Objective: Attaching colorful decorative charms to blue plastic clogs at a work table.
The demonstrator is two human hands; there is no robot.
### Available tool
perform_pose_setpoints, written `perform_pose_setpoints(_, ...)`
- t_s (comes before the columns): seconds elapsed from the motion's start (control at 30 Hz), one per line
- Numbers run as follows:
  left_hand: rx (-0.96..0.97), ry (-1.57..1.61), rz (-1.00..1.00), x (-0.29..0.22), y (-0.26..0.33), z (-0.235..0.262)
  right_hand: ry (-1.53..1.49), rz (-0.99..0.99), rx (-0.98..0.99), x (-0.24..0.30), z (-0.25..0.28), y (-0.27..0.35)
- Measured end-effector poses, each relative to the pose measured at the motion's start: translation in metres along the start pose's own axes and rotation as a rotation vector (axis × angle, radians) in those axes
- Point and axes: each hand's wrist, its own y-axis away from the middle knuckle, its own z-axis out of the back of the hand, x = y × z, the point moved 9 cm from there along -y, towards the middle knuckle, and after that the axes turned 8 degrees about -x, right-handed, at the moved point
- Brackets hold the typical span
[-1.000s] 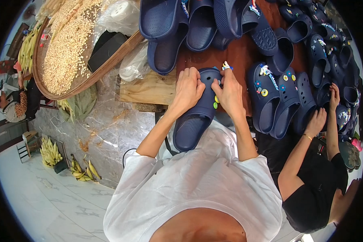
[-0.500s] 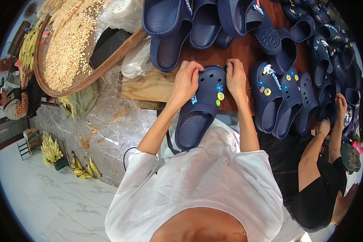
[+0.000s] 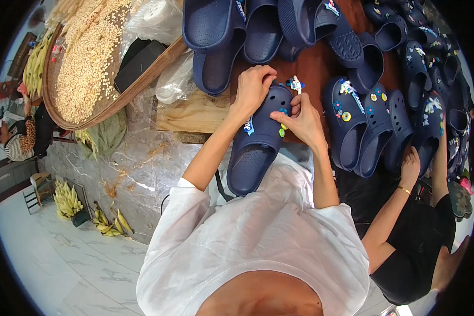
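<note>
We have the navy clog (image 3: 258,131) between our left grip (image 3: 254,89) and right grip (image 3: 302,118), heel toward us. The right grasps its side; the left curls at the toe, whether pinching we cannot tell. Just beyond the right, a white-and-blue charm (image 3: 297,84) lies on the worktop (image 3: 321,68).

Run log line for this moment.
left hand: at toe of blue clog | right hand: thumb on its top | white charm: near toe
</note>
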Motion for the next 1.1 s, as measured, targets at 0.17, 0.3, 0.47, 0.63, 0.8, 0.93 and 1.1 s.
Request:
perform_pose_setpoints(0.17, 0.069, 0.136, 0.167, 0.005, 0.007, -0.001, 0.005, -0.017, 0.069, 0.005, -0.002, -0.001)
perform_pose_setpoints(0.3, 0.023, 0.123, 0.108, -0.008, 0.028, 0.027, -0.074, -0.034, 0.104, 0.01, -0.003, 0.005)
perform_pose_setpoints(0.47, 0.06, -0.128, 0.112, -0.027, 0.069, 0.06, 0.16, 0.255, -0.124, 0.039, 0.001, 0.015)
perform_pose_setpoints(0.63, 0.125, -0.058, 0.313, -0.004, 0.089, 0.067, 0.06, 0.128, -0.091, 0.016, -0.002, 0.006)
perform_pose_setpoints(0.8, 0.154, 0.038, 0.378, 0.015, 0.095, 0.064, -0.017, 0.155, -0.218, -0.003, -0.003, -0.014)
perform_pose_setpoints(0.93, 0.213, 0.104, 0.395, 0.018, 0.093, 0.06, 0.045, 0.171, -0.286, -0.011, -0.002, -0.032)
perform_pose_setpoints(1.1, 0.208, -0.093, 0.216, -0.003, 0.084, 0.063, 0.12, 0.191, -0.327, 0.004, 0.005, -0.019)
